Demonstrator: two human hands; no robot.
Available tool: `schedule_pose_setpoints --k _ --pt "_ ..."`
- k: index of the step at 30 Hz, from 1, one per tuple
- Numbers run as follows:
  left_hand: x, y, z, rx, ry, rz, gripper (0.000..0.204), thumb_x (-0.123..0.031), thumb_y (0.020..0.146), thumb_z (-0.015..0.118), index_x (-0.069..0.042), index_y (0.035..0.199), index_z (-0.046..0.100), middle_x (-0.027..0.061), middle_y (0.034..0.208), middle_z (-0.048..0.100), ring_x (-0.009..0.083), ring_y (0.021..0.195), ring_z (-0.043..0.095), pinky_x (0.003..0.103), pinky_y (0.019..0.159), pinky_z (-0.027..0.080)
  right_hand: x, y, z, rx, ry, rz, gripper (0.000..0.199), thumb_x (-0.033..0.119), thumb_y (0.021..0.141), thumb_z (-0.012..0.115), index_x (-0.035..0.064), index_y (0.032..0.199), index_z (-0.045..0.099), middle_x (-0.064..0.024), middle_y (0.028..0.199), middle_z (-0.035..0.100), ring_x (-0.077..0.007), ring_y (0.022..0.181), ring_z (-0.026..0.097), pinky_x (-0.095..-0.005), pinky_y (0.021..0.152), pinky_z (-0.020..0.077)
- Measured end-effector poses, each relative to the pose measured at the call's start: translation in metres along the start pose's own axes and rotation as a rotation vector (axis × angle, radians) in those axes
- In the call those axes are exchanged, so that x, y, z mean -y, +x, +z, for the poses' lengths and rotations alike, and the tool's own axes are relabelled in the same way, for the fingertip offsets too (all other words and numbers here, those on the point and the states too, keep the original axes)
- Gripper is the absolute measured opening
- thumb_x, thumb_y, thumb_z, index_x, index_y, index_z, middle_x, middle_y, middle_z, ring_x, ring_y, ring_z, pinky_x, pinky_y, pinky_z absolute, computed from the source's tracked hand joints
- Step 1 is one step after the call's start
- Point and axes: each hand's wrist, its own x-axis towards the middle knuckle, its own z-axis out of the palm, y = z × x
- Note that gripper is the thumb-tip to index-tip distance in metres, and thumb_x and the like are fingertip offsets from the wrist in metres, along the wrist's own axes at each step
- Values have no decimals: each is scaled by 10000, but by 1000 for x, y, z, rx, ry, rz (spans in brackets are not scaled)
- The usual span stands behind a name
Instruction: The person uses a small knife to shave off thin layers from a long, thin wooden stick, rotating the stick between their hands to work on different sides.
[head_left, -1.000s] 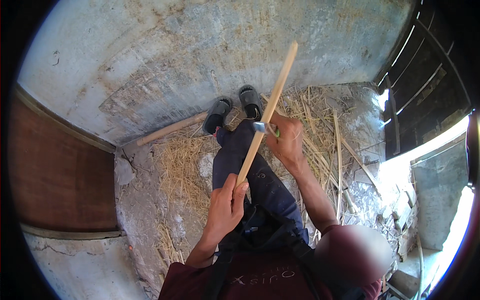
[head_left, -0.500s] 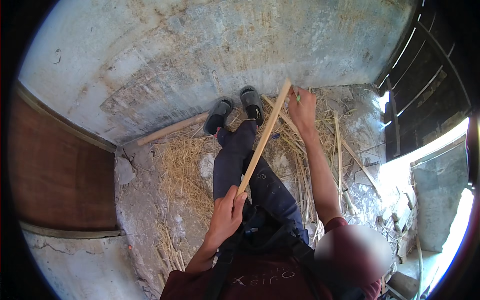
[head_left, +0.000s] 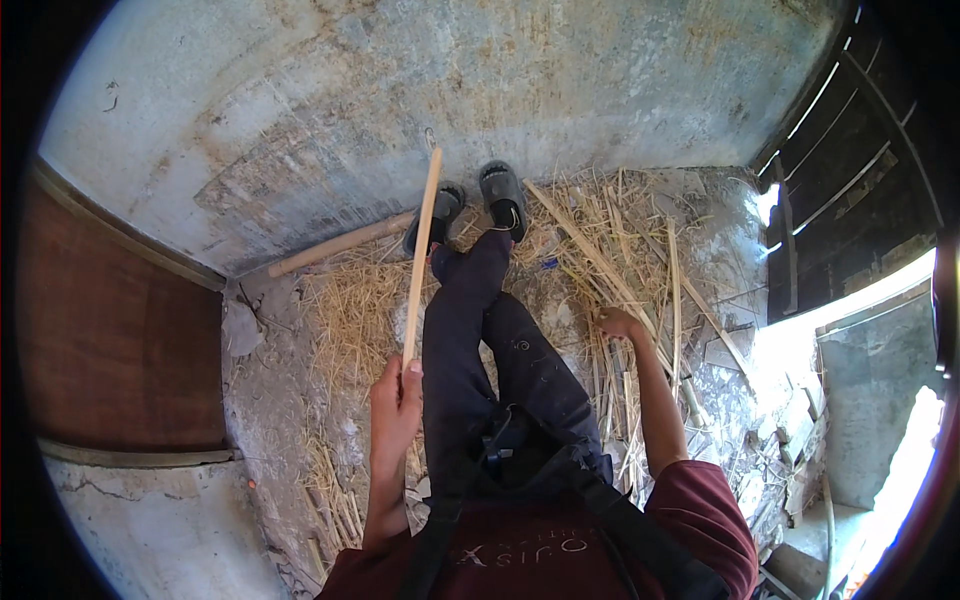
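A long pale strip of wood or bamboo (head_left: 424,250) rises from my left hand (head_left: 397,405), which is closed round its lower end. Its far tip reaches past my left shoe, near the wall. Over the right side of the floor, above straw and loose strips, is my right hand (head_left: 620,324). The fingers of that hand are curled closed; what they hold, if anything, does not show. Below it, long bamboo strips (head_left: 590,248) lie among the straw.
Straw (head_left: 345,320) covers much of the floor around my legs. A round pole (head_left: 340,245) lies along the foot of the grey wall (head_left: 400,100). A brown panel (head_left: 130,340) stands at the left, dark boards (head_left: 850,190) at the right. Rubble (head_left: 795,435) lies lower right.
My left hand has moved left with the strip, which now stands nearly upright. My right hand has left the strip's far end, coming down toward me; the small green thing there no longer shows.
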Motion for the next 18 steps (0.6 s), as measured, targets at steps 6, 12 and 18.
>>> schedule_pose_setpoints --k 6,12,18 --pt "-11 8 8 94 -4 -16 296 -287 1123 548 -35 975 594 -27 707 485 56 622 438 266 557 357 17 -26 41 -140 354 -435 386 277 955 629 17 1236 580 -113 1057 667 -205 801 639 -377 710 534" --pt "-10 6 11 109 -62 -43 330 -307 1120 538 -13 993 617 24 660 517 101 589 465 314 550 378 97 -87 44 528 -6 -341 251 229 936 691 88 1115 586 -19 874 661 -131 722 578 -311 621 469" --pt "-25 12 22 187 -98 -17 326 -304 1124 529 -16 1004 623 33 662 518 108 597 471 316 561 387 55 -36 34 -394 174 -564 303 216 931 736 107 1149 555 -36 852 662 -135 683 579 -309 618 467"
